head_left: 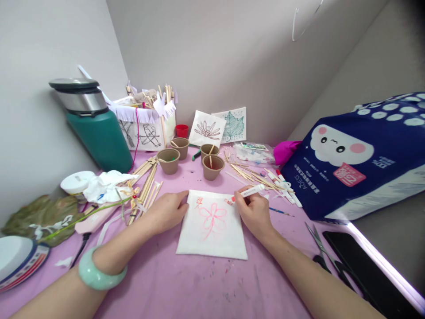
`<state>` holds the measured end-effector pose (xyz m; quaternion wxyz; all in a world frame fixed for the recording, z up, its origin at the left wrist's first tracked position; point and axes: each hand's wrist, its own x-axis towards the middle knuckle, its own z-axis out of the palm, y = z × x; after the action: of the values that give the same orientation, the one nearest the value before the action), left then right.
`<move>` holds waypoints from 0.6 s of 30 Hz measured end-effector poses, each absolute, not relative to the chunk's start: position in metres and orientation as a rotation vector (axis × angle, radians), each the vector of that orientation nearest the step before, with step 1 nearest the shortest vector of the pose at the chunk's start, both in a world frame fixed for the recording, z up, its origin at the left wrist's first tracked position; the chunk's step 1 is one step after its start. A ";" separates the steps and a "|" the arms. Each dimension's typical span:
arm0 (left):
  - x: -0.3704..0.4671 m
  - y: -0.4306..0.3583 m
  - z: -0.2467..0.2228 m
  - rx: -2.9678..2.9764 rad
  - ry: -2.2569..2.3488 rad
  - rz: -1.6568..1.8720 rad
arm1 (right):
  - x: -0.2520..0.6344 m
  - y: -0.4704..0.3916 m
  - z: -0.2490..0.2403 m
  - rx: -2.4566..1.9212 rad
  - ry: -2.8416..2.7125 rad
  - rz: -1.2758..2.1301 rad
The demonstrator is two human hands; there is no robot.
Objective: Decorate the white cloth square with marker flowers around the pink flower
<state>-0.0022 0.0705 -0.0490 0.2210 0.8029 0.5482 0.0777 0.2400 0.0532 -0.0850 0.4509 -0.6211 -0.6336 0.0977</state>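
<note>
A white square of cloth [229, 235] lies flat on the purple table cover, with a pink flower outline in its middle and small red-orange marks in both upper corners. My left hand [169, 212] rests at the cloth's upper left edge, fingers stretched out and touching it, holding nothing. In a pinch, my right hand [254, 210] holds a white marker [250, 192] with a red tip end, over the cloth's upper right corner. The marker's tip is at the red mark there; whether it touches the cloth I cannot tell.
Brown cups [213, 167] with sticks stand beyond the cloth. Left are wooden sticks [146, 186], a pink glue gun [99, 219] and a green bottle [99, 133]. Right lie markers [282, 186], a thin brush [280, 212], scissors [327, 254], a black phone [358, 266] and a blue package [352, 159].
</note>
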 end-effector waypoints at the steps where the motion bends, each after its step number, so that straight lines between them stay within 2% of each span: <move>1: -0.002 0.070 -0.049 2.222 1.515 0.212 | 0.240 0.053 -0.085 -1.530 -1.562 0.245; 18: -0.003 0.071 -0.049 2.238 1.519 0.209 | 0.239 0.054 -0.089 -1.540 -1.590 0.324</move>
<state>-0.0027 0.0706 -0.0490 0.2128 0.8061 0.5470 0.0754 0.2394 0.0540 -0.0888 0.4371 -0.6193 -0.6392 0.1303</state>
